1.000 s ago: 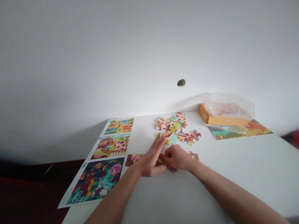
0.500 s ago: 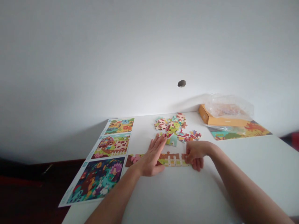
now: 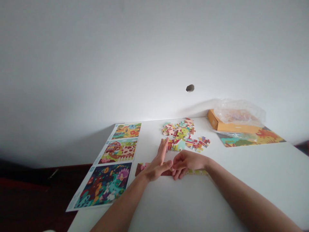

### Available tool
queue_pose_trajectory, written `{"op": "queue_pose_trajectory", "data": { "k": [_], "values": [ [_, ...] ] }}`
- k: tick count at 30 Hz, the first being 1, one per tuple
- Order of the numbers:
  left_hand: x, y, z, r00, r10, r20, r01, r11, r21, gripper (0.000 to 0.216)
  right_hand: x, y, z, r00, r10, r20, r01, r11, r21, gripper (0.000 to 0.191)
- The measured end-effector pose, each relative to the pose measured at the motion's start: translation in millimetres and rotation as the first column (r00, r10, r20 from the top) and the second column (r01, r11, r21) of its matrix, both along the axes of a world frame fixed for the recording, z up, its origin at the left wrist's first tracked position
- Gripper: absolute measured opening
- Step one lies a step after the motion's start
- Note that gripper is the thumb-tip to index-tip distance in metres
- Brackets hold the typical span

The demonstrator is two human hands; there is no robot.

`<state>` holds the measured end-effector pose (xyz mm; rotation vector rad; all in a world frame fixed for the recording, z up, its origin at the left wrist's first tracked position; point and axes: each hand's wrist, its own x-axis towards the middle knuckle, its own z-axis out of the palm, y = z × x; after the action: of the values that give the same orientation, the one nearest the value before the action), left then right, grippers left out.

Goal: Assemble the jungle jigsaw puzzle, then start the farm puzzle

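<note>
A joined strip of jigsaw pieces lies on the white table, showing a pink animal at its left end and yellow-green at its right. My left hand is over the strip's left half, tipped on its edge with fingers stretched forward and thumb out to the right. Close against that thumb, my right hand rests over the middle of the strip with fingers curled together; whatever lies under or between its fingertips is hidden. A heap of loose jigsaw pieces spreads just beyond both hands.
A reference sheet with three pictures lies along the table's left edge. At the back right, an orange box with a clear plastic bag on top overlaps a colourful picture board. A wall with a dark hole rises behind.
My right hand has moved left from the strip's right end to its middle, beside my left hand. The left hand has rolled from palm down onto its edge. The view has shifted slightly.
</note>
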<state>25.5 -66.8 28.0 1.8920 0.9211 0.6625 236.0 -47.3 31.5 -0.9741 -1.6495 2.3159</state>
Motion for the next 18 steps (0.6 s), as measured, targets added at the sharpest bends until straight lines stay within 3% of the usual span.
{"op": "queue_pose_trajectory", "data": {
  "k": [5,15,18],
  "values": [
    [-1.8,4.7,-3.3,0.999,0.011,0.034,-0.01,0.999,-0.038,0.093,41.0,14.0,5.9,0.974,0.177,0.144,-0.162,0.98,-0.114,0.045],
    [-2.0,5.4,-3.9,0.998,0.039,0.05,-0.035,0.997,-0.069,0.09,90.7,29.6,6.7,0.857,0.301,0.419,-0.244,0.952,-0.184,0.041],
    [-1.2,7.9,-5.6,0.951,0.064,0.302,-0.036,0.995,-0.098,0.089,95.1,31.3,7.6,0.835,0.313,0.452,-0.259,0.949,-0.178,0.039]
  ]
}}
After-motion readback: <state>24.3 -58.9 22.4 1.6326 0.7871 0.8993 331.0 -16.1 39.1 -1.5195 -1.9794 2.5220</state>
